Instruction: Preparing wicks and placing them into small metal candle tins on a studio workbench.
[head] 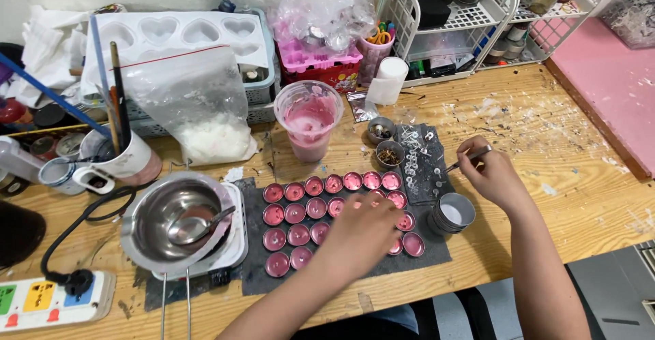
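many small tins of pink wax [315, 208] sat in rows on a dark mat [437, 248]. left hand [361, 234] hovered over the right tins, fingers loosely curled, holding nothing seen. right hand [492, 174] pinched tweezers [469, 158] just right of the mat, above stacked empty tins [452, 214]. pink-coated plastic cup [309, 119] stood far of the rows. bare table [587, 197] lay open at right.

- Worktop [546, 149]: bare wood, matt, rough with pale wax flecks.
- Mat [437, 248]: dark grey, matt, felt-like.
- Tealight cups [295, 192]: thin shiny metal, filled with glossy pink wax.
- Stacked empty cups [452, 214]: bright smooth metal.
- Melting bowl [170, 220] and spoon [194, 224]: polished steel, reflective.
- Tumbler [308, 118]: clear plastic, pink-smeared.
- Heart mould [184, 33]: white, smooth, matt.
- Bag of white flakes [198, 101]: clear, crinkled plastic film.
- Tweezers [471, 157]: slim metal.
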